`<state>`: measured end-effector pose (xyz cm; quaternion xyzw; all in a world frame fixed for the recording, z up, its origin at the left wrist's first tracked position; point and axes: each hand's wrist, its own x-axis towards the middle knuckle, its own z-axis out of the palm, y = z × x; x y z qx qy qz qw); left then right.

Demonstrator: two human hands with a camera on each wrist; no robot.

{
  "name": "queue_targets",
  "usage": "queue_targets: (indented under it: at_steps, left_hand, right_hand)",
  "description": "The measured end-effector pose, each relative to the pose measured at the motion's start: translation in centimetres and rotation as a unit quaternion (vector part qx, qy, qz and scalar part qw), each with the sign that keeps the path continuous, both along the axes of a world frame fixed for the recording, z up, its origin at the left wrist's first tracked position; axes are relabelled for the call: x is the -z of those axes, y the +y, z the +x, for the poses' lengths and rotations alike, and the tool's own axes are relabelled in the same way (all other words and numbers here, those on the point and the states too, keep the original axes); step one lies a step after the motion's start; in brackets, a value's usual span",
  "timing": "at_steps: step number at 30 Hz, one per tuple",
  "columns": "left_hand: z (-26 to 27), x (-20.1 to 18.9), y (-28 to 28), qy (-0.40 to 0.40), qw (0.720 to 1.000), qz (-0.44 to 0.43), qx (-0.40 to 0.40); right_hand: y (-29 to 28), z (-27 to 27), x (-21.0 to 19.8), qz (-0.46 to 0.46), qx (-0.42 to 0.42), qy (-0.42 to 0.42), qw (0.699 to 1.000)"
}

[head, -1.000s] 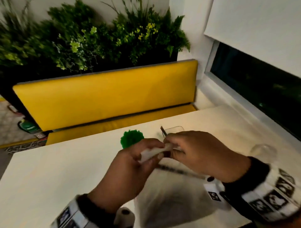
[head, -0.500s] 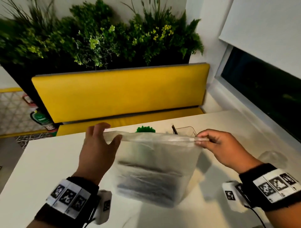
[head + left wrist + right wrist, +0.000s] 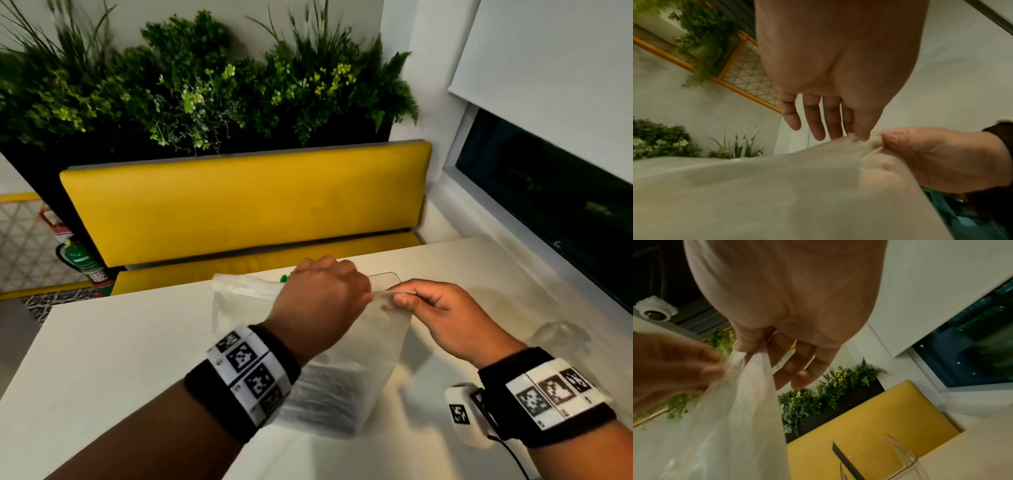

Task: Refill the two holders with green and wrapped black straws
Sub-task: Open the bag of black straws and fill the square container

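A translucent plastic bag point(image 3: 346, 380) with dark wrapped straws lying across its lower part hangs over the white table point(image 3: 120, 359). My left hand point(image 3: 325, 294) pinches the bag's top edge point(image 3: 838, 146) with thumb and forefinger, the other fingers loose. Right beside it, my right hand point(image 3: 404, 301) pinches the top right corner point(image 3: 758, 356). Behind the bag stands a clear square holder point(image 3: 885, 457) with one black straw point(image 3: 846, 462) in it. Only a speck of the green straws point(image 3: 284, 278) shows past the bag.
A clear crumpled thing point(image 3: 561, 339) lies on the table at the right. A yellow bench point(image 3: 246, 202) runs along the far table edge, with plants point(image 3: 205, 85) above it. A dark window point(image 3: 555, 205) lines the right side.
The bag was lifted and stretched wide between my hands. Since then my left hand has slid right along the top edge and now sits beside the right hand.
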<state>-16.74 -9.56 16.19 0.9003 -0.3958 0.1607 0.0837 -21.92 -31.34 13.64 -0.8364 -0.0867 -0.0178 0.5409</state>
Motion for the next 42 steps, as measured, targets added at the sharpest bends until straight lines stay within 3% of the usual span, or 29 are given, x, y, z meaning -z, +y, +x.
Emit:
queue_targets:
  at_steps: [5,12,17,19,21,22,26,30,32,35,38,42]
  left_hand:
    - [1.9,-0.9,7.4,-0.016,0.998,0.048,-0.03]
    - [2.8,-2.4,15.7,0.052,0.993,0.06,-0.086]
    - [2.1,-3.4,14.8,0.038,0.997,0.052,-0.047]
    - [2.1,-3.5,13.8,0.054,0.997,0.039,-0.027]
    - [2.4,-3.5,13.0,0.065,0.997,0.028,-0.027]
    - [2.6,-3.4,12.7,0.058,0.997,0.024,-0.033]
    - [2.7,-2.8,11.0,0.0,0.997,0.01,-0.08]
    - [1.9,-2.5,9.1,-0.076,0.987,-0.013,-0.142]
    - [0.5,-2.4,7.6,-0.104,0.991,-0.021,-0.081]
    - [-1.2,-0.9,5.6,-0.106,0.992,0.039,0.061]
    - [-1.3,-0.1,5.2,-0.109,0.99,0.037,0.076]
    - [-2.8,0.2,6.8,-0.106,0.988,0.005,0.108]
  right_hand:
    - [-2.4,-1.2,-0.2,0.019,0.039,-0.02,0.999]
    - [-4.0,-2.1,-0.2,0.041,0.056,-0.021,0.997]
    - [-3.4,-2.1,-3.1,0.015,0.045,0.045,0.998]
    - [-2.5,-1.1,-4.9,-0.134,0.036,0.079,0.987]
    - [-1.2,0.4,-5.8,-0.309,-0.005,0.108,0.945]
    - [-0.5,1.1,-5.9,-0.339,-0.028,0.118,0.933]
    - [1.2,1.5,-4.9,-0.253,-0.074,0.149,0.953]
    - [1.9,1.2,-3.6,-0.244,-0.06,0.131,0.959]
    - [2.0,1.4,-3.2,-0.238,-0.045,0.116,0.963]
    - [2.1,1.5,-3.0,-0.194,-0.052,0.109,0.974]
    - [2.0,1.4,-2.9,-0.217,-0.039,0.084,0.972]
    - [1.1,1.6,-2.7,-0.224,0.041,0.049,0.972]
